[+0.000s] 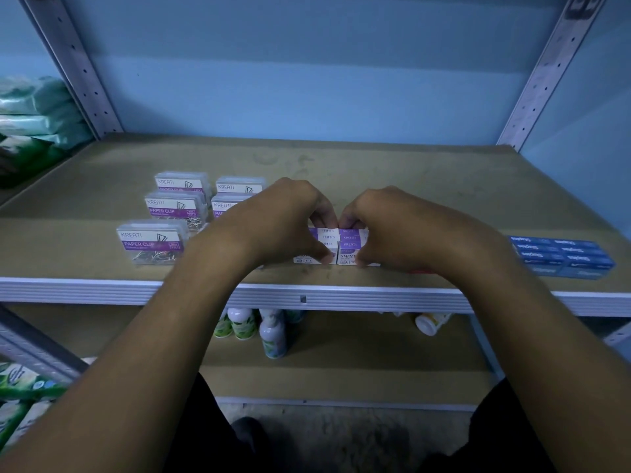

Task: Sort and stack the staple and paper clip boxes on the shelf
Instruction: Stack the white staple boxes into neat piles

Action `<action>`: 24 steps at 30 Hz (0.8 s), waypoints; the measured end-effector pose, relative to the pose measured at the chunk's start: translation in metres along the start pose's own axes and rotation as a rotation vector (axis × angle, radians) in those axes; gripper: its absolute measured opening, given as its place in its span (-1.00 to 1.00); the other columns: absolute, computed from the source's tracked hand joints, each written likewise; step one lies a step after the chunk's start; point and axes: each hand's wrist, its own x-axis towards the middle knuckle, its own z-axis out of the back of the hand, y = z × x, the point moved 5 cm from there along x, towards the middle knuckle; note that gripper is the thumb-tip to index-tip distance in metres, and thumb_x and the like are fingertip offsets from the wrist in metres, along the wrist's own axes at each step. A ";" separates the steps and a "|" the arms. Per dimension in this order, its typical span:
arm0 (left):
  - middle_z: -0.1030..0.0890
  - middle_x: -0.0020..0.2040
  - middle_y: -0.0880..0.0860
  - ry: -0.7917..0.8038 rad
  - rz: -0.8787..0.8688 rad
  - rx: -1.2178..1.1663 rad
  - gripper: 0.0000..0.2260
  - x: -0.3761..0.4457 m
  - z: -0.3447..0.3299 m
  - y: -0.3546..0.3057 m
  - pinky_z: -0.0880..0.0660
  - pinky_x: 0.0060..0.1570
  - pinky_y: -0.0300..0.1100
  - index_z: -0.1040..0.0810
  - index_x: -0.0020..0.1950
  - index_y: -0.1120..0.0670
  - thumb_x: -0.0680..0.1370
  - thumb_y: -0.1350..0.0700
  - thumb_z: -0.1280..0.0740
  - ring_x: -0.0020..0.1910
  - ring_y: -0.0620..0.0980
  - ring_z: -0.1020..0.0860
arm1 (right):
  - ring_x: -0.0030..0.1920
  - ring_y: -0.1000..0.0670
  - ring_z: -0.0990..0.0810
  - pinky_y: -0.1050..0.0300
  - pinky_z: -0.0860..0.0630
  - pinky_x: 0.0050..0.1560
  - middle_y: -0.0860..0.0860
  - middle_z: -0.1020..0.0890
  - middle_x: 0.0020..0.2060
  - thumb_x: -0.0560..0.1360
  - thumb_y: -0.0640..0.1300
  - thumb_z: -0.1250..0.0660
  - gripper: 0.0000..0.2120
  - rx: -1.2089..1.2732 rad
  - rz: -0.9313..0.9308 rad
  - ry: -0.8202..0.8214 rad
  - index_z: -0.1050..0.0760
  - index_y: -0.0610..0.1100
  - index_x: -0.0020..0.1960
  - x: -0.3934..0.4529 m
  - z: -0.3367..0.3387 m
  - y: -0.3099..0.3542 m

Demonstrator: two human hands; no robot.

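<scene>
Fingers of the left hand and of the right hand, head view: curled over two side-by-side stacks of purple-and-white staple boxes at the shelf front edge, thumbs on the near faces, fingers behind; stacks directly beneath the hands, meeting midway between them, neither hand nearer. Counts: paper clip boxes, five showing at left in two rows running front to back. Blue staple boxes, one block at right, exact number unclear.
</scene>
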 end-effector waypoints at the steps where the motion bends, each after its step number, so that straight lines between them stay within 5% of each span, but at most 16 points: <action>1: -0.68 -0.07 -0.11 0.000 0.002 -0.007 -0.70 0.000 0.000 0.000 -0.57 -0.05 -0.14 -0.69 0.03 -0.06 0.32 -0.01 -0.59 -0.12 -0.18 -0.58 | -0.07 -0.09 -0.64 -0.10 -0.65 -0.03 -0.07 -0.66 0.02 0.41 -0.17 -0.52 -0.70 -0.014 0.002 0.003 -0.63 -0.05 0.13 0.000 -0.001 0.000; 24: -0.68 -0.09 -0.13 -0.005 -0.013 0.054 -0.63 0.004 -0.002 0.001 -0.29 -0.31 -0.53 -0.69 0.05 -0.05 0.29 -0.11 -0.59 -0.24 -0.28 -0.50 | -0.05 -0.09 -0.66 -0.05 -0.64 -0.01 -0.04 -0.66 0.02 0.29 -0.06 -0.63 -0.61 0.029 -0.087 0.003 -0.67 0.02 0.10 -0.009 0.009 0.006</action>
